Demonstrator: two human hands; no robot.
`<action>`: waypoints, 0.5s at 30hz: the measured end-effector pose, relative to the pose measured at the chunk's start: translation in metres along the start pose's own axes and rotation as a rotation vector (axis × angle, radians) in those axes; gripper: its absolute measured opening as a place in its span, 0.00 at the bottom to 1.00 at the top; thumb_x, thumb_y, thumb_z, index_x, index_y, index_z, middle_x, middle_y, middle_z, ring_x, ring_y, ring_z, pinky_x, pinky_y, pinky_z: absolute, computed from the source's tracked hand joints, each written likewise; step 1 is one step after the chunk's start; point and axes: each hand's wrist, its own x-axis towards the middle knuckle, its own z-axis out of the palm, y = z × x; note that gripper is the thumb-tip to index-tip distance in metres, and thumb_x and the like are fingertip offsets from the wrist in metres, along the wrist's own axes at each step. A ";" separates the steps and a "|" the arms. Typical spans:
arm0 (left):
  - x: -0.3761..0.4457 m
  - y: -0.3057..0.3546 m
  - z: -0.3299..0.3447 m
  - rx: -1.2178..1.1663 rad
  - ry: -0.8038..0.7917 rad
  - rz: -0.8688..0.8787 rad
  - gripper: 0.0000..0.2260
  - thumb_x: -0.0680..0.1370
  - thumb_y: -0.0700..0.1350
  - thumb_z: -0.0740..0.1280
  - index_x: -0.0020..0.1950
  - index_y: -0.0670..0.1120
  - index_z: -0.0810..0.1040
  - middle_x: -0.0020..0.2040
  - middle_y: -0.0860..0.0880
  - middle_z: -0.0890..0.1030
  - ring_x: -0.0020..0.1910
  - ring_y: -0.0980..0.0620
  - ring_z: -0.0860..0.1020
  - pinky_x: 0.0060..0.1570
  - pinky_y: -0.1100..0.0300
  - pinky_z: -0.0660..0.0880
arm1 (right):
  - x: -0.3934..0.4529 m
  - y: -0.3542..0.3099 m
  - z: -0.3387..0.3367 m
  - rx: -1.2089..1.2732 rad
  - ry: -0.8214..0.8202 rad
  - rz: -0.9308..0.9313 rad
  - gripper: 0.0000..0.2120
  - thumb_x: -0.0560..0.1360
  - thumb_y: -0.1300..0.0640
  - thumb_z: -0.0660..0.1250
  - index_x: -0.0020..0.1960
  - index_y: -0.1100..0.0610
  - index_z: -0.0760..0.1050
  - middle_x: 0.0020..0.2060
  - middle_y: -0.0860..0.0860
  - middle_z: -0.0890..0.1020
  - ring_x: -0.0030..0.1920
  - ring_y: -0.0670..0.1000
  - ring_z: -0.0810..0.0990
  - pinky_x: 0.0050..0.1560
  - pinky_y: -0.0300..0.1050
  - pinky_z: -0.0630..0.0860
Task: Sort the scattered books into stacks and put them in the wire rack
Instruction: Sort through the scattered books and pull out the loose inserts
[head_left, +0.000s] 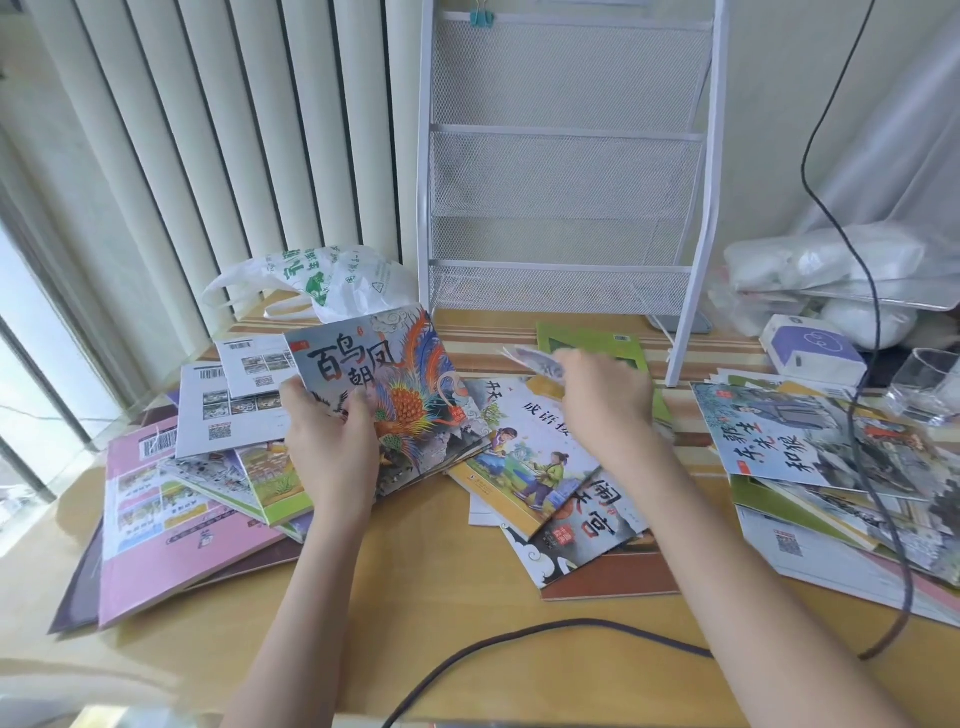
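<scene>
A thin, glossy picture book with a grey cover and an orange-and-blue phoenix (395, 384) is held tilted above the wooden table (363, 613). The left hand (330, 441) grips its lower left corner, thumb curled over the cover, with what looks like a few more slim books bunched beneath it. The right hand (602, 400) hovers over the middle heap, fingers curled round a small, blurred, pale-edged booklet (530, 361); its cover cannot be made out.

Below that hand lies a yellow-bordered softcover showing two children (530, 457), overlapping a dark book with red and white characters (587, 525). A flat green book (592, 343) sits behind them. To the left sprawls a pink paperback with a barcode (171, 519) under white back covers printed with QR codes (228, 410). To the right another fan of books is topped by a grey-blue illustrated cover (810, 441).

The white wire-mesh rack (566, 171) stands upright at the table's back edge, its tiers holding no books. A crinkled white plastic bag with green print (322, 280) lies beside it, and a black cable (519, 636) snakes across the tabletop.
</scene>
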 end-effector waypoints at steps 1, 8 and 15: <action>0.000 0.000 0.000 -0.002 0.000 0.006 0.15 0.75 0.44 0.67 0.58 0.43 0.66 0.41 0.56 0.75 0.35 0.40 0.79 0.36 0.41 0.78 | 0.003 0.006 -0.008 0.030 0.055 0.003 0.15 0.74 0.70 0.58 0.51 0.52 0.73 0.34 0.49 0.73 0.36 0.54 0.72 0.30 0.40 0.58; 0.001 0.013 0.003 -0.023 -0.041 0.037 0.12 0.75 0.43 0.67 0.54 0.46 0.66 0.39 0.56 0.76 0.34 0.39 0.78 0.33 0.42 0.77 | 0.009 0.031 -0.042 0.256 0.249 -0.006 0.06 0.79 0.61 0.58 0.51 0.54 0.72 0.42 0.54 0.79 0.46 0.61 0.78 0.37 0.45 0.63; 0.010 0.032 0.009 -0.064 -0.079 0.117 0.12 0.75 0.46 0.67 0.56 0.47 0.68 0.43 0.53 0.79 0.36 0.43 0.80 0.34 0.41 0.78 | 0.005 0.051 -0.067 0.436 0.325 0.058 0.04 0.79 0.57 0.59 0.50 0.54 0.72 0.39 0.53 0.76 0.44 0.60 0.74 0.39 0.48 0.67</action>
